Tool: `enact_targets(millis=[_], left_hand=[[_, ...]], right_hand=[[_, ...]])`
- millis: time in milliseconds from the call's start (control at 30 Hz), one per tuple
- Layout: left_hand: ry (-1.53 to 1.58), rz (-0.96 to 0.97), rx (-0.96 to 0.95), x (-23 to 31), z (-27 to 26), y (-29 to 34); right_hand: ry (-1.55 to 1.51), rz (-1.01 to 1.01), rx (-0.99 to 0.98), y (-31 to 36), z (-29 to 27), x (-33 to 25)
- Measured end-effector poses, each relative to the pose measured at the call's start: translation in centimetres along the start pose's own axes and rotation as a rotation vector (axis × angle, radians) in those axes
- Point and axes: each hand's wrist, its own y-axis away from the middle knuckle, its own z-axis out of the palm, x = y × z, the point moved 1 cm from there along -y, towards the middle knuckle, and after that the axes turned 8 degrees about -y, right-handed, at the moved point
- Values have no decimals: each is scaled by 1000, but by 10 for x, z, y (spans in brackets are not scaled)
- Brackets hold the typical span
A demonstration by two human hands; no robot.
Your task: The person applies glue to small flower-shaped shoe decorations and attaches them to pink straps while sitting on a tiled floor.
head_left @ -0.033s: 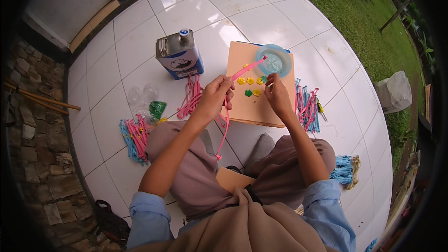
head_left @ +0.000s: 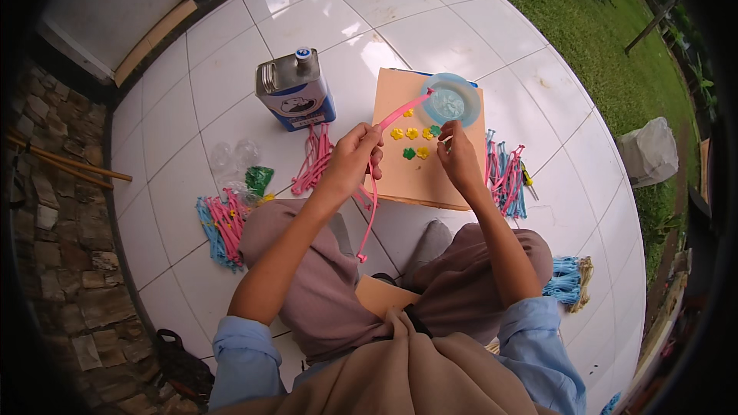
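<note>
My left hand [head_left: 355, 157] is closed around a pink strap [head_left: 397, 112]. One end of the strap points up over the rim of a light-blue bowl [head_left: 448, 100]; the other hangs down between my knees. My right hand [head_left: 460, 155] is over a tan board [head_left: 453, 188], its fingertips drawn together at a green flower piece [head_left: 435, 131], which it appears to pinch. Yellow flower pieces [head_left: 412, 134] and another green flower piece [head_left: 409, 154] lie on the board below the bowl. What fills the bowl is hard to make out.
A blue-and-white metal can [head_left: 297, 92] stands left of the board, near pink straps [head_left: 314, 157]. Left are more bundled straps [head_left: 223, 223] and a bag of green pieces [head_left: 259, 179]. Right are straps [head_left: 503, 177], yellow-handled snips [head_left: 528, 178] and a blue bundle [head_left: 563, 280].
The upper end of the pink strap has shifted slightly left, with a small movement of my left hand. My right hand has barely moved.
</note>
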Motion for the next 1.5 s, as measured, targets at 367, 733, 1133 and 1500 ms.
enact_targets(millis=[367,733,1133,1500], left_hand=[[48,-25,112,9,7,2],[56,-86,108,10,10,-1],[16,-101,68,16,22,-6],[-83,34,56,9,21,-3]], right_hand=[[500,-204,131,-16,-36,1],[657,-193,28,-50,-40,26],[522,-206,132,-51,-50,-1],[296,-621,78,-11,-29,-120]])
